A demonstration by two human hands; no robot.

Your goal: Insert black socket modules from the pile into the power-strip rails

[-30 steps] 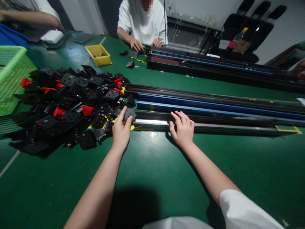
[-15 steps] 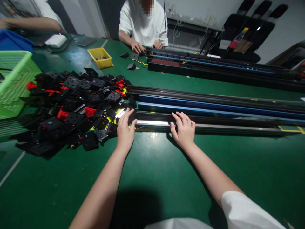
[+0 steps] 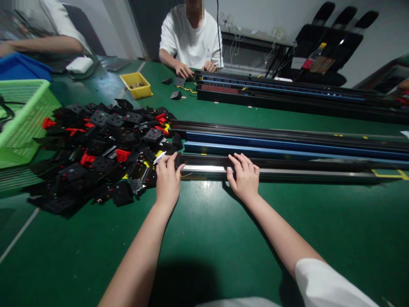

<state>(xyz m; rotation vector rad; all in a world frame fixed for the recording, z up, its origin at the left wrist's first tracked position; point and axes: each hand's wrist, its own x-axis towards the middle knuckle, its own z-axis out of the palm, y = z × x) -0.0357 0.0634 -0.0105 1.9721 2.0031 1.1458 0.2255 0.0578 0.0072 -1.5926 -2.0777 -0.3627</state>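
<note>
Long black rails (image 3: 287, 174) lie side by side across the green table, with blue rails (image 3: 217, 147) just behind them. My left hand (image 3: 168, 177) is at the left end of the nearest black rail, beside a heap of black and red socket parts (image 3: 102, 164); its fingertips touch something black that I cannot make out. Farther right, my right hand (image 3: 244, 175) rests on the same rail, fingers spread and thumb at its near edge.
A green basket (image 3: 28, 123) and a blue bin (image 3: 24, 68) stand at the left. Beyond the heap is a yellow tray (image 3: 137, 85) of small parts. Across the table, a person's hands (image 3: 185, 70) touch another long black assembly (image 3: 271, 100).
The whole view has shifted slightly, so the table things sit lower. My left fingers have drawn in and bent more at the rail's end. My right hand has hardly moved.
</note>
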